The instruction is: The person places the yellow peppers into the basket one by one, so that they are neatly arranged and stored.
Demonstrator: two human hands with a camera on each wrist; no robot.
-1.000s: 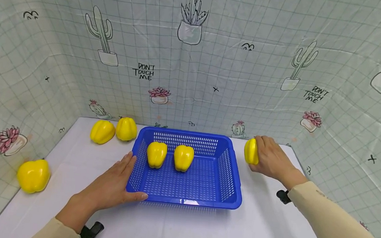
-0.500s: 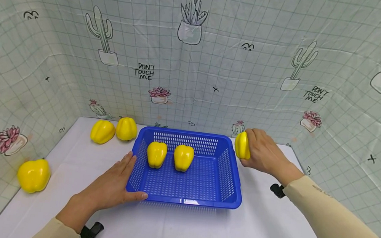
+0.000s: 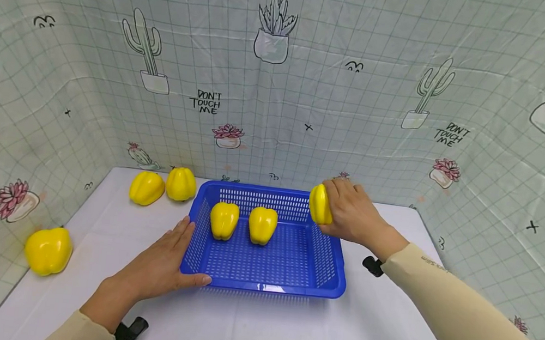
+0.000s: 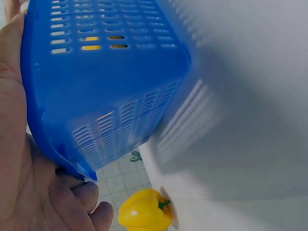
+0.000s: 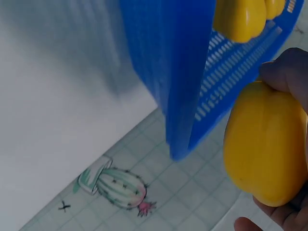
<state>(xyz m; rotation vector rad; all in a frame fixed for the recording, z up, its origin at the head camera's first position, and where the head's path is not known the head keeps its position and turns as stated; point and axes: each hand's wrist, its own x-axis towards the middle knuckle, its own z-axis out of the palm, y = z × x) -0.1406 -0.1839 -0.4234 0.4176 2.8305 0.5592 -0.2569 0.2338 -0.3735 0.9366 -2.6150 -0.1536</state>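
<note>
The left hand (image 3: 156,271) lies flat on the white worktop (image 3: 257,327), near its front edge. Its fingers are straight and spread, and they press against the front left corner of the blue basket (image 3: 285,289). It holds nothing.

The basket sits in the middle of the worktop. Two yellow peppers (image 3: 224,220) stand side by side inside it, toward its back wall. They are close to each other but not touching.

At the left edge of the worktop lies one lone pepper (image 3: 48,250), well apart from the basket.

The right hand (image 3: 354,216) is up in the air over the back right corner of the basket. Its fingers are curled round a held pepper (image 3: 320,204), which is yellow too. The held pepper hangs just above the basket's rim, not touching it.

At the back left corner of the worktop sit two more peppers (image 3: 146,188), side by side and touching, just beside the basket.

Behind it all hangs a cloth with cactus drawings (image 3: 281,83).
</note>
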